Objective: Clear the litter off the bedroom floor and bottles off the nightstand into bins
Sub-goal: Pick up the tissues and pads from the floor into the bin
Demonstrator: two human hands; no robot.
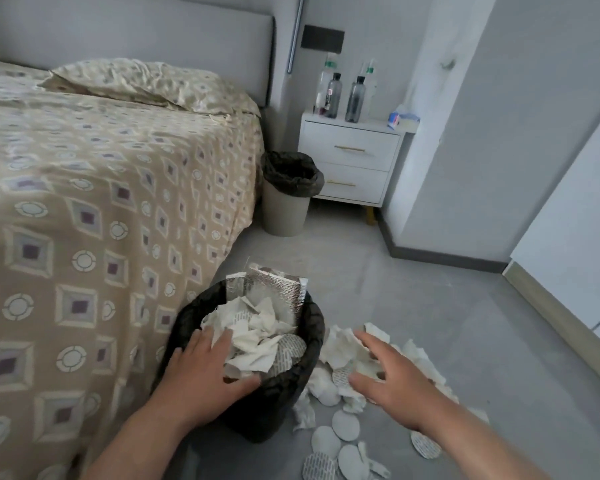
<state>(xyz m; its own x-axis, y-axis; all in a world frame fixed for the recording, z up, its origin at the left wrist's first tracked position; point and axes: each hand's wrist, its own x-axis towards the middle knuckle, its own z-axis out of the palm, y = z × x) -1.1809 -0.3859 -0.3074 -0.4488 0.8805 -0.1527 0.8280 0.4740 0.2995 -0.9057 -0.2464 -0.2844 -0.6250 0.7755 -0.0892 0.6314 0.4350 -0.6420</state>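
Pressing down on the crumpled paper [257,337] heaped in the near bin [291,382], the left hand [205,370] lies flat with fingers spread and thumb hooked over the bin's front rim; it grips nothing. This bin, lined with a black bag, stands right beside the bed [101,209] and is full to the top, with a silver foil pouch [274,289] sticking up at its far side. Just right of the bin, the right hand [392,372] hovers over the litter [340,375] on the floor [447,306], fingers open and splayed, palm down, holding nothing. The litter is a spread of crumpled tissues and round white pads, some printed with grey dashes, running from the bin's right side toward the person. Beyond the near bin, a second bin [286,202] with a dark liner stands between the bed's corner and the nightstand [350,157]. The bottles [343,95] stand upright on the nightstand, two dark ones in front and clear ones behind, with a small box [400,119] at its right edge.
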